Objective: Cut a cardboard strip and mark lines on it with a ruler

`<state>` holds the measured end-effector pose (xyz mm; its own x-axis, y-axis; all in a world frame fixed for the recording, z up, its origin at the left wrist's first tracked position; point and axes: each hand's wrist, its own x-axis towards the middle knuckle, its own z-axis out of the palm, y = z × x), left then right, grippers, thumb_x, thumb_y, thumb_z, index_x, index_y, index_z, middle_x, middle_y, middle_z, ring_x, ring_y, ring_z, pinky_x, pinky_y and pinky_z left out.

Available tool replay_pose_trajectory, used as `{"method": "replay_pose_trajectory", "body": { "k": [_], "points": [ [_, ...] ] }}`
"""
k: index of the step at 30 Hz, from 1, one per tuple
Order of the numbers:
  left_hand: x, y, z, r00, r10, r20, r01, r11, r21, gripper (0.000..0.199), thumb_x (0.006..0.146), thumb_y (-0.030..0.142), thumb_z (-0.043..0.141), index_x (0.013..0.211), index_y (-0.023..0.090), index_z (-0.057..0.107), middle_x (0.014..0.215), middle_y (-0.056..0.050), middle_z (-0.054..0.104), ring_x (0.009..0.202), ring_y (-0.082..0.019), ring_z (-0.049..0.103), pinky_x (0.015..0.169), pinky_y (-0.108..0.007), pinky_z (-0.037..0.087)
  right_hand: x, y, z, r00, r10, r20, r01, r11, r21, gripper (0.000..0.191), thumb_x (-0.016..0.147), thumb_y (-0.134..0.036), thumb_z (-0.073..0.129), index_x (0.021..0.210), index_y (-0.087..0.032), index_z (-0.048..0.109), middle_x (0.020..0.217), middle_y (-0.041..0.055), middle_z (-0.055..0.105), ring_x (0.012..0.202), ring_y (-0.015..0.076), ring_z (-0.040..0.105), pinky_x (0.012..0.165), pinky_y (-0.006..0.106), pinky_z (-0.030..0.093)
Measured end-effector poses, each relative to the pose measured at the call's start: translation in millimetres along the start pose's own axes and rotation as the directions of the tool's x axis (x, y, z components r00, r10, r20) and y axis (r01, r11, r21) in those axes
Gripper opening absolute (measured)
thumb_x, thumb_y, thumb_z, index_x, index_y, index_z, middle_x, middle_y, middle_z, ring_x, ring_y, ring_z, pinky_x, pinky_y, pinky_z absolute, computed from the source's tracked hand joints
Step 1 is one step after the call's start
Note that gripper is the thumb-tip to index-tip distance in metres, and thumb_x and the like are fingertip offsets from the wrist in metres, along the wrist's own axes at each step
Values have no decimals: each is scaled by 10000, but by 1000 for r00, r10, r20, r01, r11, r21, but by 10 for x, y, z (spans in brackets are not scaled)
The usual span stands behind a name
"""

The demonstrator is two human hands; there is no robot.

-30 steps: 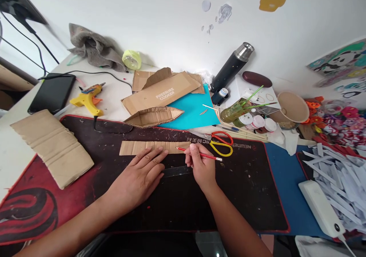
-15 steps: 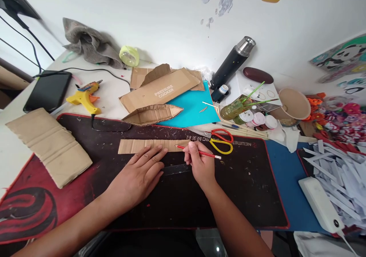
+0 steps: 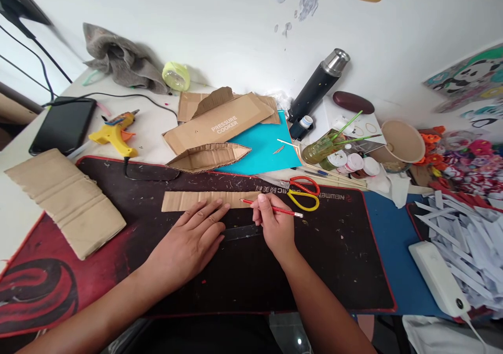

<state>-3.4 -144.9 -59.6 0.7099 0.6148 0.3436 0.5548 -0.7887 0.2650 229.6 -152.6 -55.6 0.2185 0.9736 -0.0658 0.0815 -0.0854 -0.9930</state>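
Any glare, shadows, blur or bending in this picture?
In the head view, light glints off the steel cap of the black flask and the yellow-green round object casts a soft shadow; in the same view, the panda picture by the right edge looks stretched and soft, while the red pencil looks fairly sharp.

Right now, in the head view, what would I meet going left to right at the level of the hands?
Cardboard panel → left hand → right hand → white device with a cord. The cardboard strip and red pencil overlap the hands, so they are left out.
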Motion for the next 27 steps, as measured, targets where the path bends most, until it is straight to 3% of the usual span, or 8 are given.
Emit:
{"method": "replay_pose_trajectory", "body": {
  "k": [27],
  "points": [
    [-27,-8,31,999,-35,6,36,998,-45,199,1116,253,545,1130,219,740,1579,-87,682,1509,-286,609,1341,-512,414,-9,3,-5,1000,0,5,0,1000,-13,480,1100,-599,596,830,-221,716,624,-20,616,524,122,552,506,249,422]
  ]
}}
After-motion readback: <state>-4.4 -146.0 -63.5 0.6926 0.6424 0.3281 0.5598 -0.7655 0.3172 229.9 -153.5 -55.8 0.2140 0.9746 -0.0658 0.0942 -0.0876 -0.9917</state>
